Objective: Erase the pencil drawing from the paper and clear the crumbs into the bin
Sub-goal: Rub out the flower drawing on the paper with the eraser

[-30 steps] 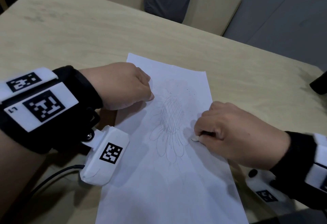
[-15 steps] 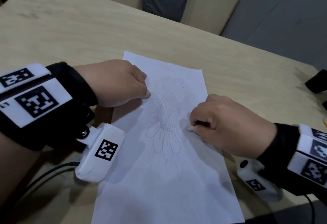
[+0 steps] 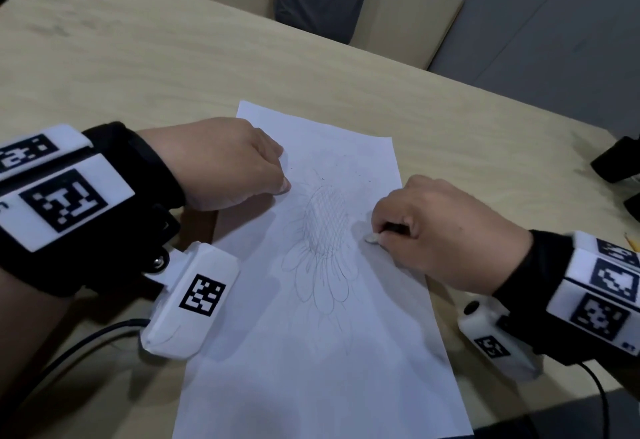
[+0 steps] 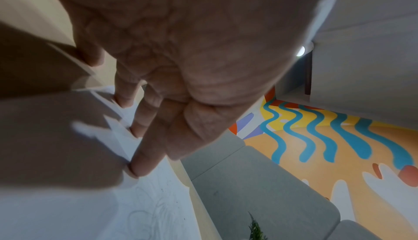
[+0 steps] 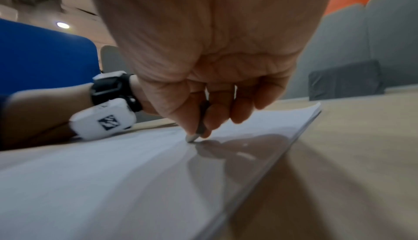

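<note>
A white sheet of paper (image 3: 332,352) is lying on a light wooden table (image 3: 138,67), running from the centre of the head view down to its bottom edge, and a faint pencil drawing (image 3: 322,237) of a flower with a cross-hatched middle is sitting in the sheet's upper half. The left hand (image 3: 225,164) is resting at centre left of that view, its fingertips (image 4: 140,167) pressing down on the paper's left part just beside the drawing; the fingers are bending at the knuckles but are wrapping around nothing. The right hand (image 3: 446,234) is sitting at centre right, over the sheet's right edge, its thumb and fingers pinching a thin pen-style eraser (image 3: 377,236) with a dark barrel. The pale tip is touching the paper just right of the hatched middle, and in the right wrist view the eraser (image 5: 199,127) is tilting down to the sheet at mid-frame. A few dark specks are lying on the paper above the drawing, towards the upper centre. Both wrists are wearing black straps with white camera units and square black-and-white markers. Two beige chair backs (image 3: 405,12) are standing beyond the table at the top of the head view, and dark objects, too cropped to identify, are showing at the right edge.
</note>
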A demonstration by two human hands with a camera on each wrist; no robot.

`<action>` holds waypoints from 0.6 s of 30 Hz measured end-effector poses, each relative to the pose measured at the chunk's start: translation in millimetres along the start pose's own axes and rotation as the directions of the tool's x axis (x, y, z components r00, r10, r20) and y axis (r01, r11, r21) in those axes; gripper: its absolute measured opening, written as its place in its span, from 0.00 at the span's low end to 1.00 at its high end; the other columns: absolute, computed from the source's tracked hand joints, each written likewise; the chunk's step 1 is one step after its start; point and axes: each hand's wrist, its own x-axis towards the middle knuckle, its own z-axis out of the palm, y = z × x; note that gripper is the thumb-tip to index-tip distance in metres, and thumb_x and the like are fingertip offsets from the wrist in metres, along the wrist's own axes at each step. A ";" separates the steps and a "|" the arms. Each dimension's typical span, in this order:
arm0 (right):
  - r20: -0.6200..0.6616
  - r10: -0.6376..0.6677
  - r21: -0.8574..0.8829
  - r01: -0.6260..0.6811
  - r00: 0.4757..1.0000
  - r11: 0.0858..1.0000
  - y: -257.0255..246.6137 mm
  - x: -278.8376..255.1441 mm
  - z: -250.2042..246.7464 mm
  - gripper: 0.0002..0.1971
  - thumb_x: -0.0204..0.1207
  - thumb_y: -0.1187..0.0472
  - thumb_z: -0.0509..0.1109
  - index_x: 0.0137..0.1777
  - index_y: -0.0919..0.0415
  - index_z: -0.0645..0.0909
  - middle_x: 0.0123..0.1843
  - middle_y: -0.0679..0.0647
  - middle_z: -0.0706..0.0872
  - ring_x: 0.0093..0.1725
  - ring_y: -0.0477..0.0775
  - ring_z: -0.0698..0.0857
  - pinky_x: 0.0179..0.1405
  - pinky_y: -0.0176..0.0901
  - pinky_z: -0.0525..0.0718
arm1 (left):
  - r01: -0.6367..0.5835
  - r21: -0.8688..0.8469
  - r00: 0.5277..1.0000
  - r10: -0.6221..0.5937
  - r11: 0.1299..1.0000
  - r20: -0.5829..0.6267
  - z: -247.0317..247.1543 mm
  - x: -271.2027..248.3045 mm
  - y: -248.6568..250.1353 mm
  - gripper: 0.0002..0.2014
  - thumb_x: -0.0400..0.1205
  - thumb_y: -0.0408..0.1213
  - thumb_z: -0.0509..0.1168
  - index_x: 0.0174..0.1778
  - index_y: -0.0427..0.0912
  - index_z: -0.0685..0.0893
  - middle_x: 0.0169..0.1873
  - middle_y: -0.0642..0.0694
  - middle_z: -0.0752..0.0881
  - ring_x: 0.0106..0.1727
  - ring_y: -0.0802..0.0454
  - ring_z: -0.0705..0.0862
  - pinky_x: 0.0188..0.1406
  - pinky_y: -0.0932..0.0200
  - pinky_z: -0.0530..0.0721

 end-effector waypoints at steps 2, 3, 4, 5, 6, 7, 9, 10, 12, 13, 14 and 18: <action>0.022 -0.043 0.014 0.042 0.999 0.999 -3.6 -5.0 1.0 0.08 0.73 0.56 0.61 0.38 0.54 0.81 0.32 0.45 0.83 0.42 0.52 0.77 0.43 0.50 0.79 | 0.003 -0.001 1.000 -0.003 1.000 0.002 0.1 -1.3 0.9 0.21 0.77 0.53 0.70 0.32 0.36 0.88 0.60 0.52 0.86 0.70 0.53 0.80 0.73 0.46 0.74; 0.050 -0.070 0.032 0.068 0.996 0.997 -7.2 -8.8 2.4 0.07 0.72 0.57 0.62 0.38 0.53 0.81 0.32 0.45 0.82 0.42 0.52 0.77 0.42 0.49 0.79 | 0.007 -0.002 1.000 -0.007 1.000 -0.001 0.0 -2.0 1.1 0.19 0.79 0.50 0.70 0.31 0.37 0.87 0.61 0.53 0.86 0.70 0.53 0.80 0.74 0.46 0.74; 0.071 -0.086 0.040 0.083 0.994 0.996 -9.5 -11.9 4.0 0.07 0.72 0.58 0.62 0.37 0.53 0.81 0.31 0.45 0.82 0.41 0.52 0.77 0.42 0.49 0.79 | 0.007 0.002 1.000 -0.007 1.000 -0.006 -0.2 -1.8 0.7 0.18 0.80 0.48 0.69 0.31 0.38 0.87 0.60 0.52 0.86 0.70 0.52 0.80 0.73 0.45 0.74; 0.073 -0.083 0.034 0.081 0.994 0.996 -10.4 -12.6 4.6 0.07 0.72 0.58 0.61 0.37 0.53 0.80 0.31 0.45 0.82 0.41 0.52 0.77 0.42 0.50 0.79 | 0.007 0.011 1.000 -0.006 1.000 -0.009 -0.3 -1.4 0.3 0.17 0.81 0.47 0.69 0.32 0.38 0.87 0.60 0.49 0.86 0.69 0.49 0.81 0.72 0.43 0.75; 0.059 -0.066 0.020 0.064 0.996 0.998 -9.3 -11.9 4.5 0.07 0.72 0.59 0.61 0.37 0.53 0.80 0.31 0.45 0.81 0.41 0.52 0.77 0.42 0.51 0.79 | 0.008 0.024 1.000 -0.008 1.000 -0.008 -0.3 -1.4 0.2 0.17 0.81 0.47 0.69 0.34 0.37 0.88 0.61 0.47 0.86 0.69 0.47 0.81 0.72 0.41 0.75; 0.039 -0.047 0.007 0.047 0.998 0.999 -7.9 -11.1 3.9 0.07 0.72 0.59 0.61 0.37 0.53 0.79 0.31 0.45 0.81 0.40 0.52 0.76 0.42 0.52 0.79 | 0.011 0.030 1.000 -0.010 0.999 -0.005 -0.2 -1.7 0.5 0.16 0.81 0.47 0.68 0.36 0.37 0.88 0.60 0.47 0.86 0.69 0.46 0.81 0.71 0.41 0.75; 0.031 -0.052 -0.007 0.053 0.998 0.999 -7.5 -12.0 3.7 0.07 0.72 0.59 0.61 0.36 0.53 0.79 0.31 0.45 0.81 0.40 0.53 0.76 0.42 0.53 0.80 | 0.012 0.008 1.000 -0.011 1.000 -0.010 0.0 -2.1 1.3 0.17 0.80 0.47 0.69 0.32 0.38 0.88 0.57 0.53 0.87 0.69 0.51 0.81 0.72 0.44 0.75; 0.047 -0.074 -0.002 0.074 0.996 0.997 -9.3 -13.6 4.4 0.07 0.72 0.59 0.61 0.36 0.53 0.80 0.31 0.45 0.81 0.40 0.53 0.77 0.41 0.53 0.80 | 0.012 0.000 1.000 -0.012 1.000 -0.010 -0.1 -2.7 1.7 0.18 0.80 0.47 0.69 0.30 0.38 0.87 0.57 0.60 0.86 0.70 0.55 0.80 0.74 0.47 0.74; 0.081 -0.098 0.008 0.098 0.992 0.995 -12.9 -16.1 5.7 0.08 0.72 0.59 0.60 0.37 0.53 0.81 0.31 0.46 0.81 0.41 0.53 0.77 0.42 0.52 0.80 | 0.009 0.000 1.000 -0.009 1.000 -0.008 -0.4 -2.1 0.5 0.19 0.80 0.47 0.69 0.28 0.38 0.86 0.57 0.67 0.84 0.71 0.59 0.79 0.75 0.49 0.73; 0.076 -0.088 -0.001 0.088 0.993 0.996 -13.1 -15.6 5.3 0.08 0.72 0.59 0.60 0.37 0.53 0.80 0.31 0.46 0.81 0.41 0.54 0.77 0.42 0.52 0.80 | 0.004 0.005 1.000 -0.004 1.000 -0.011 -0.4 -0.6 -0.8 0.19 0.80 0.48 0.69 0.28 0.38 0.85 0.56 0.67 0.85 0.71 0.58 0.79 0.74 0.48 0.74; 0.061 -0.070 -0.016 0.071 0.996 0.997 -11.8 -14.4 4.3 0.08 0.72 0.58 0.60 0.36 0.53 0.80 0.31 0.46 0.81 0.41 0.54 0.77 0.43 0.53 0.80 | -0.003 0.013 1.000 0.003 1.000 -0.012 -0.1 0.4 -1.6 0.20 0.79 0.50 0.70 0.29 0.38 0.85 0.54 0.64 0.86 0.70 0.55 0.80 0.73 0.46 0.75; 0.066 -0.084 -0.022 0.085 0.994 0.996 -9.6 -16.4 3.6 0.07 0.71 0.59 0.61 0.35 0.53 0.79 0.30 0.45 0.80 0.40 0.53 0.76 0.41 0.53 0.80 | -0.004 0.020 1.000 0.005 1.000 -0.002 0.1 -1.2 0.4 0.22 0.72 0.55 0.68 0.33 0.36 0.83 0.58 0.47 0.86 0.68 0.45 0.81 0.71 0.38 0.76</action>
